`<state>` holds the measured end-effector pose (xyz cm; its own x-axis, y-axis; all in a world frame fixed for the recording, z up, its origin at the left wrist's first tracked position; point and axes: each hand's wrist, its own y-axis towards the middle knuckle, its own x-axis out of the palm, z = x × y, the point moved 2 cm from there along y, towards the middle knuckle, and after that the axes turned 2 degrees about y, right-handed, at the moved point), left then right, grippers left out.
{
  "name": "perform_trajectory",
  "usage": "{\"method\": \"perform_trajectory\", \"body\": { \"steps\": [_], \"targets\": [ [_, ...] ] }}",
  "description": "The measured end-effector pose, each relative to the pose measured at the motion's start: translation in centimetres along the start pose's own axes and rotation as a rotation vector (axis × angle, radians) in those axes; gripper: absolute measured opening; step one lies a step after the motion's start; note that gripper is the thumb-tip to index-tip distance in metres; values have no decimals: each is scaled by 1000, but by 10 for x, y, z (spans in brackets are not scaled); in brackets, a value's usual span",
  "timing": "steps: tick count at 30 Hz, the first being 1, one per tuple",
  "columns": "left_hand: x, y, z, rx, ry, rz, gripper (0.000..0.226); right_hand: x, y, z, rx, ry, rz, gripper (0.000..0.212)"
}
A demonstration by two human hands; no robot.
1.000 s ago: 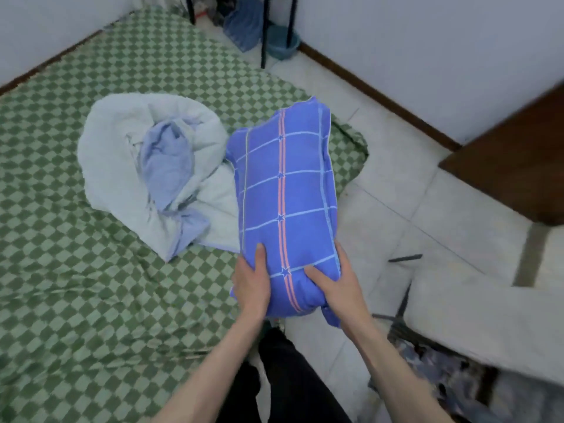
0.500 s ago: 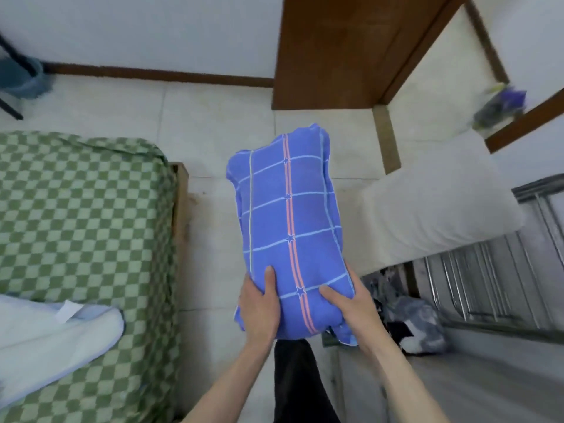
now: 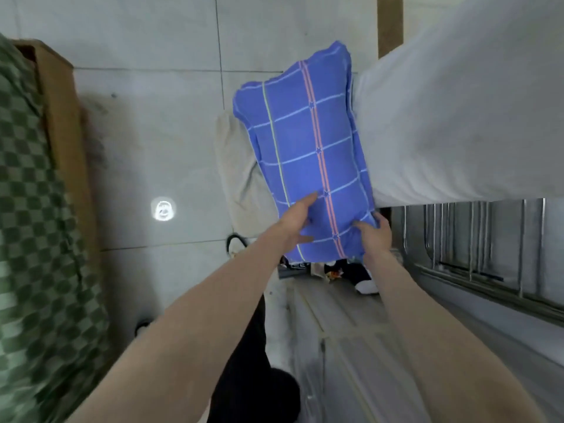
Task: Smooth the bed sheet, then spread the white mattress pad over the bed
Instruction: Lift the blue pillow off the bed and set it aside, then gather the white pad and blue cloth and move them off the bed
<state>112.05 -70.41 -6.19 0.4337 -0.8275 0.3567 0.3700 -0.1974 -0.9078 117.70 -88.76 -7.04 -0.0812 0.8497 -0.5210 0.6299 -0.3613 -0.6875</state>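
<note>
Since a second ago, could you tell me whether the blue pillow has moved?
Yes. The blue pillow, held by both hands, has gone from above the green checked bed rightward across the floor, and its far end now reaches the white bedding.

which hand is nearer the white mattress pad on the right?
Right. The right hand grips the blue pillow's near corner just below the white mattress pad; the left hand holds the pillow's opposite side, farther away.

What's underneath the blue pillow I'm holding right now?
Under the blue pillow you can see floor tiles, a beige cloth and the white pad's edge. Whatever lies directly beneath it is covered.
</note>
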Motion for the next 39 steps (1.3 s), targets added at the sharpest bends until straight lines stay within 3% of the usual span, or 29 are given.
{"method": "perform_trajectory", "body": {
  "steps": [4, 7, 10, 13, 17, 23, 26, 30, 36, 39],
  "targets": [
    [-16, -37, 14, 56, 211, 13, 50, 0, -33, -11, -85, -237, 122, 48],
    [-59, -98, 0, 104, 529, 160, 38, -5, -97, -20, -118, -311, 222, 35],
    [-123, -180, -39, 84, 880, 320, 40, 12, -166, -18, -51, -477, -32, 34],
    [-196, -256, -92, 47, 908, 363, 40, 59, -236, -26, -103, -777, -408, 33],
    [-316, -360, -172, 10, 627, 584, 40, 162, -340, -42, -356, -1074, -719, 40],
    [-478, -500, -315, 137, -369, 1058, 42, 350, -540, -51, -739, -1323, -979, 42],
    [-568, -530, -377, 133, -616, 1150, 51, 456, -640, -33, -902, -1402, -1064, 45],
    [-718, -545, -424, 148, -775, 1168, 72, 614, -761, 17, -1038, -1434, -1112, 65],
    [-940, -537, -437, 281, -764, 1270, 105, 847, -900, 96, -1145, -1367, -1184, 122],
    [-1044, -517, -437, 343, -811, 1305, 127, 950, -928, 124, -1221, -1399, -1029, 137]
  ]
}}
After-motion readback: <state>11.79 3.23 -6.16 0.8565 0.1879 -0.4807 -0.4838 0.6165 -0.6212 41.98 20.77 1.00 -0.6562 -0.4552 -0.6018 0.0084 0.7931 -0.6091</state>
